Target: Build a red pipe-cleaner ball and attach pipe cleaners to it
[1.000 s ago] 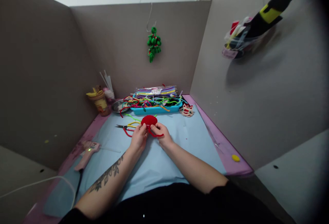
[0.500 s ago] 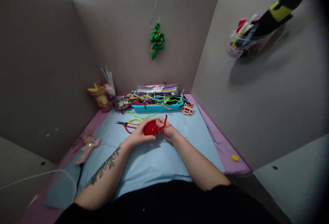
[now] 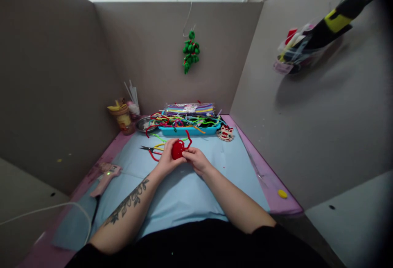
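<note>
A round red piece of fuzzy pipe cleaner work (image 3: 177, 150) is held over the middle of the blue cloth. My left hand (image 3: 167, 157) is closed around its left side, with the thumb along the lower edge. The fingertips of my right hand (image 3: 197, 160) pinch its right edge. From its upper right a loose bent red pipe cleaner end (image 3: 189, 139) sticks up. Just left of my left hand lie scissors (image 3: 152, 150) with red and yellow handles, their dark blades pointing left. A green pipe cleaner (image 3: 159, 137) lies behind my hands.
A blue tray (image 3: 190, 131) heaped with coloured pipe cleaners stands at the back. Beside it are a metal dish (image 3: 144, 124) and a cat-like face piece (image 3: 225, 133). A pink glue gun (image 3: 106, 178) with a cord lies left. A yellow round object (image 3: 282, 194) sits at the right edge.
The red piece has turned in my left hand, so its loose end now stands higher and further left. My right hand has shifted from behind the end to the piece's right edge.
</note>
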Available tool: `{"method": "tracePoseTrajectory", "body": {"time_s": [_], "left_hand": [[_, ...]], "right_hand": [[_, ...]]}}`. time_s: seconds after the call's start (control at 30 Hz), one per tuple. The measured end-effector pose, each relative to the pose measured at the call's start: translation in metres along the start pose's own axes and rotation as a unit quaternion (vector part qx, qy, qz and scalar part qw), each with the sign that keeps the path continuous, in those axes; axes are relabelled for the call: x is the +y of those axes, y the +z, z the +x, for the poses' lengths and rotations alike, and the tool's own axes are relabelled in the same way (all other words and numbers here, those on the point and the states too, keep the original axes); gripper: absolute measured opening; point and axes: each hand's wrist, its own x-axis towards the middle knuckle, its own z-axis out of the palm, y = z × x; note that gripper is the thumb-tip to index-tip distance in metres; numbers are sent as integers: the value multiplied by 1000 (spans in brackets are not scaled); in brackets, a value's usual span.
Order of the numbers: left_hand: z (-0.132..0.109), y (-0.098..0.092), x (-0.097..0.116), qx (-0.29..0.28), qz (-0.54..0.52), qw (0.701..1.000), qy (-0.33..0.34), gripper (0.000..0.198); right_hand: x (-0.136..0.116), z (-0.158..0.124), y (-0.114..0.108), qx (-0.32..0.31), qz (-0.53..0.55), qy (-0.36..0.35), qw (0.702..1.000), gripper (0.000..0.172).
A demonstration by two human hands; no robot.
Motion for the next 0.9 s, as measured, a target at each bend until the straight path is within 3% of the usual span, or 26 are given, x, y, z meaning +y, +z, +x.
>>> {"method": "tracePoseTrajectory", "body": {"time_s": [0.23,0.43,0.7,0.9], "left_hand": [[-3,1,-2,-36,26,998,48,71],[-5,2,-3,-53,65,994,64,65],[-7,5,-7,-41,60,995,64,58],[-6,3,-14,-56,180,976,107,57]], "right_hand": [[0,0,2,-13,64,16,998,27],[4,1,4,12,54,-8,998,30],[3,0,6,22,41,-11,999,22],[6,2,2,23,-21,-33,999,20]]}}
